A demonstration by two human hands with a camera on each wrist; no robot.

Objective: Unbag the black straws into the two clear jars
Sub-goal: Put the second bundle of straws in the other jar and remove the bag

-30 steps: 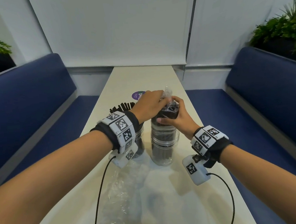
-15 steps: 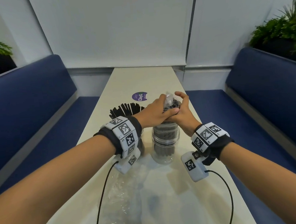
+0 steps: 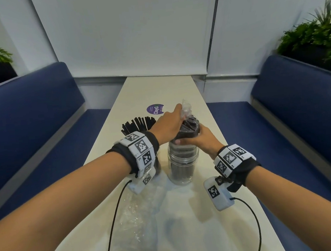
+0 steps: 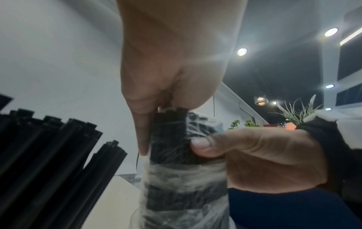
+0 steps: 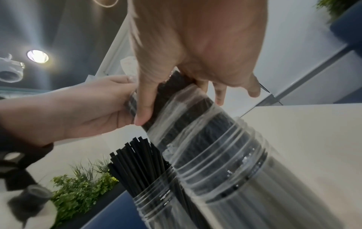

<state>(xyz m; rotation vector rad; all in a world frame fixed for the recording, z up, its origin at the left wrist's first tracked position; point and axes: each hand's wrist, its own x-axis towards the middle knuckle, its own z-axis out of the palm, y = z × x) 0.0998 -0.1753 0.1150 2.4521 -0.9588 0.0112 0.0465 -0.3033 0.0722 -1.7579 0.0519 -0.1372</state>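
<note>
Two clear jars stand side by side on the table. The left jar [image 5: 156,209] holds loose black straws [image 3: 137,123]; in the head view my left wrist hides most of it. In the right jar [image 3: 183,163] stands a bundle of black straws in a clear bag [image 4: 176,139]. My left hand [image 3: 170,125] grips the bag's gathered top [image 3: 186,110] above the bundle. My right hand [image 3: 199,138] holds the bagged bundle just above the jar's rim, its thumb [image 4: 207,145] pressed on the plastic. Both hands also show in the right wrist view: right hand [image 5: 195,46], left hand [image 5: 88,111].
An empty crumpled clear bag [image 3: 135,215] lies on the table [image 3: 158,90] near me. A purple round sticker [image 3: 155,109] is beyond the jars. Blue benches [image 3: 32,115] flank the narrow table on both sides, and cables hang from both wrists.
Half a second ago both hands met low on top of the bundle. Now my left hand has come up with the bag's top, and my right hand grips lower, at the rim.
</note>
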